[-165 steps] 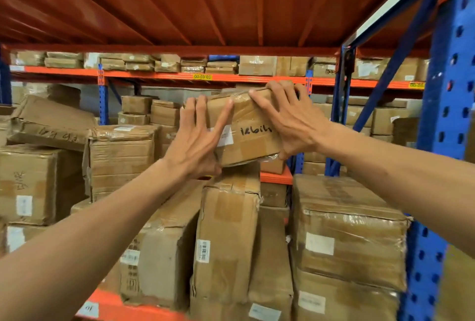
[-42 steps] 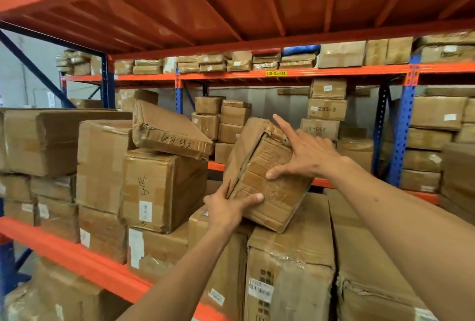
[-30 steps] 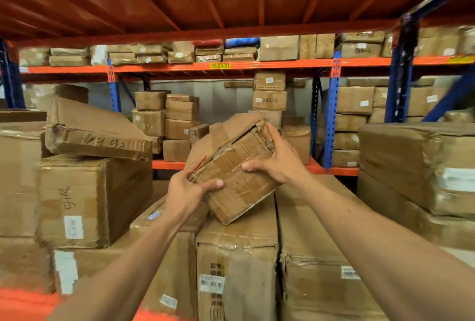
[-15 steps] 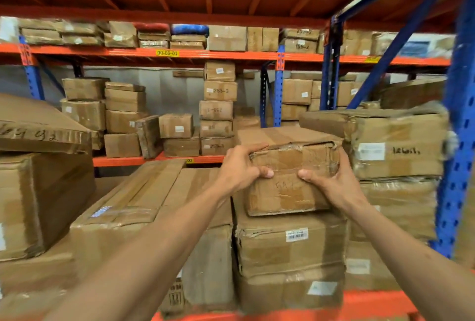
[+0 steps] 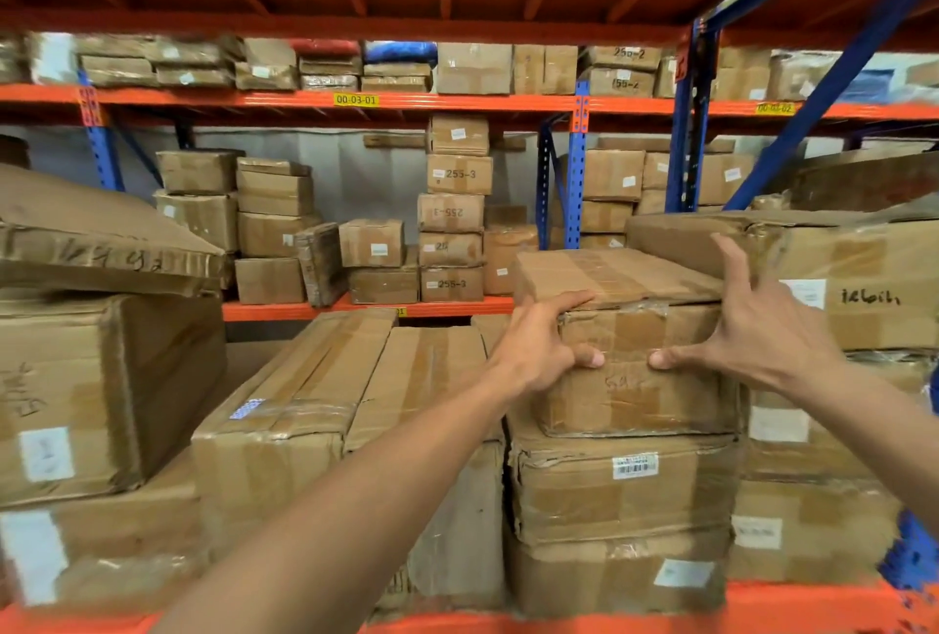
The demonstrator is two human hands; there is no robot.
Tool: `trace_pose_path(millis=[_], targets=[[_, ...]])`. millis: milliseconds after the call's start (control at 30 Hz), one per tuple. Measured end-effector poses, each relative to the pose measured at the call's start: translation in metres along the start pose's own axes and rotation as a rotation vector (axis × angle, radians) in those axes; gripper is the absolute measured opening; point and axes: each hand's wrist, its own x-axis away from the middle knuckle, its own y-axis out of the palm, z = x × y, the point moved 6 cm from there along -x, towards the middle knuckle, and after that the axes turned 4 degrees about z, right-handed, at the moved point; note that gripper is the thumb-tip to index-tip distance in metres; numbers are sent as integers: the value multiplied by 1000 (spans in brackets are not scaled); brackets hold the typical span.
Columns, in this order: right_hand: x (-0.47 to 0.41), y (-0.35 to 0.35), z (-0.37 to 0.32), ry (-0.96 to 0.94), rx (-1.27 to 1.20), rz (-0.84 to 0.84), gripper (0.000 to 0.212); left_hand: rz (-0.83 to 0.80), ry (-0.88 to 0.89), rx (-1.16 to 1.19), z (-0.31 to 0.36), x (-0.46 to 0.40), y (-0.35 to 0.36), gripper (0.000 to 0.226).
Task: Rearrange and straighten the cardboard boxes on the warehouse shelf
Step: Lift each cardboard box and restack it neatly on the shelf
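Observation:
A small taped cardboard box [image 5: 635, 394] sits level on top of a stack of larger boxes [image 5: 625, 491] at centre right. My left hand [image 5: 538, 349] grips its front left corner, fingers over the top edge and thumb on the front face. My right hand [image 5: 762, 328] is at the box's right front corner with fingers splayed upward; only the thumb tip touches the front face. Directly right stands a bigger box with handwriting [image 5: 864, 288], close against the small one.
Two long boxes [image 5: 315, 405] lie left of the stack. Further left a large box [image 5: 101, 389] carries a tilted flat box [image 5: 101, 242]. The orange shelf beam [image 5: 787, 603] runs along the bottom. A blue upright [image 5: 683, 140] stands behind, with more stacked boxes on the back shelves.
The small box was carried tilted from the left and now rests flat on the centre-right stack. My right hand's fingers have spread off it; my left hand still grips.

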Motion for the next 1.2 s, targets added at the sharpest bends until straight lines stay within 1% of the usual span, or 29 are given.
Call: trace_pose_path(millis=[67,100,133,167,200,267,367,400,433,533,600,667,700,733,800,867,967,1033,1100,1133,1167,1200], targets=[[-8,-12,-18,-114,216,-13,145,-61,-9,-9,-4,5,1,96],[-13,-15,-30,-175,293,-48,140,-97,-17,39,-8,7,-2,104],[-19,-17,-43,-229,326,-89,134,-127,-25,123,-12,10,-6,114],[-25,-20,-58,-272,303,-123,127,-148,-34,202,-16,13,-14,122],[-32,-22,-74,-305,234,-142,117,-146,-44,229,-21,15,-24,127],[-45,-25,-111,-380,74,-109,101,-54,-83,154,-35,21,-51,128],[-58,-18,-173,-511,-2,-17,91,163,-150,69,-60,37,-108,119],[-61,-12,-193,-545,-13,-1,91,237,-159,5,-68,44,-130,114],[-63,-5,-214,-577,-31,5,91,307,-166,-114,-76,53,-156,110],[-63,18,-277,-643,-110,-8,93,483,-170,-540,-92,86,-231,100],[-59,32,-317,-652,-192,-51,96,544,-160,-827,-96,108,-274,95],[-51,51,-356,-659,-272,-120,102,550,-196,-1133,-101,123,-313,95],[-48,61,-375,-656,-322,-169,105,552,-226,-1250,-104,127,-333,97],[-45,72,-392,-636,-397,-237,109,571,-262,-1313,-106,130,-352,101],[-41,90,-426,-570,-588,-393,117,644,-342,-1278,-110,134,-385,111],[-41,104,-457,-480,-780,-507,123,681,-440,-1119,-118,135,-410,122],[-47,121,-493,-370,-958,-566,132,644,-527,-875,-137,135,-435,134],[-48,132,-515,-359,-1002,-605,138,611,-549,-787,-149,136,-447,137],[-45,142,-537,-383,-1017,-643,139,586,-546,-726,-160,135,-455,132],[-44,146,-546,-395,-1033,-654,138,588,-530,-699,-165,135,-458,127],[-44,150,-555,-393,-1072,-657,135,601,-504,-678,-169,134,-461,117],[-44,153,-562,-371,-1136,-653,132,623,-464,-657,-172,133,-463,103]])
